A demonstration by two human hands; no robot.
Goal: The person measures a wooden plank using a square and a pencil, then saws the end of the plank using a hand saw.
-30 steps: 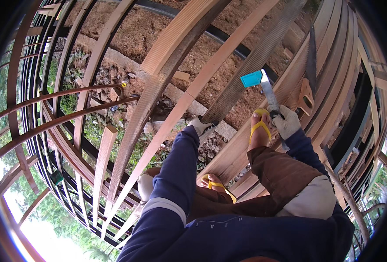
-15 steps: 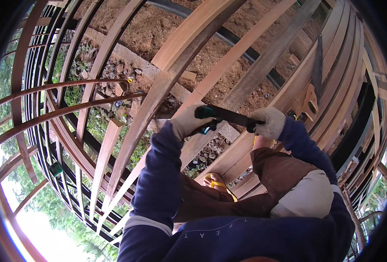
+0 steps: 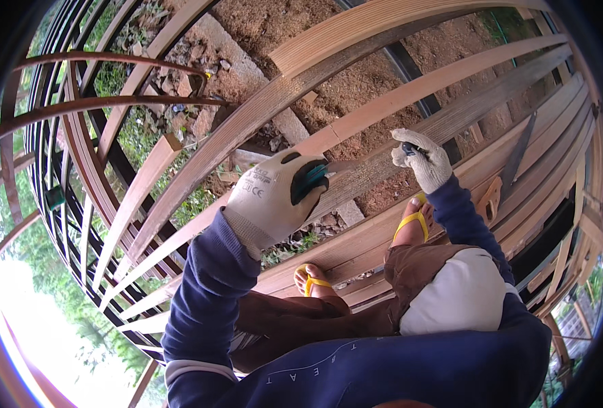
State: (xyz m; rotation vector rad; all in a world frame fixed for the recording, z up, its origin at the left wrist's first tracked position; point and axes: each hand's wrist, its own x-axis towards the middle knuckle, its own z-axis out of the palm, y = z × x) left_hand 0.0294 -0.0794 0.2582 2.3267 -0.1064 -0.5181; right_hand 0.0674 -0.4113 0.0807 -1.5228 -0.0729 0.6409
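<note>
My left hand (image 3: 274,197), in a white glove with black patches, grips a teal-and-black tool (image 3: 308,178). A blurred flat strip (image 3: 342,165) shows beside the tool toward the right; its exact kind cannot be made out. To the right, my gloved right hand (image 3: 424,158) is raised with its fingers curled around a small black piece (image 3: 409,148). Both hands are above long wooden planks (image 3: 376,173). Near my right forearm lies a handsaw with a wooden handle (image 3: 490,198) and a dark blade (image 3: 519,149).
Long timber strips (image 3: 356,34) run across sawdust-covered soil (image 3: 356,81). Curved rusty rods (image 3: 111,105) reach in from the left. A short board end (image 3: 169,144) juts up nearby. My feet in yellow flip-flops (image 3: 415,221) stand on the planks, and a concrete edging (image 3: 230,51) crosses the ground.
My hands have moved apart. The dark flat bar that spanned between them no longer does. My left hand came nearer and turned its back upward; my right hand moved up and away.
</note>
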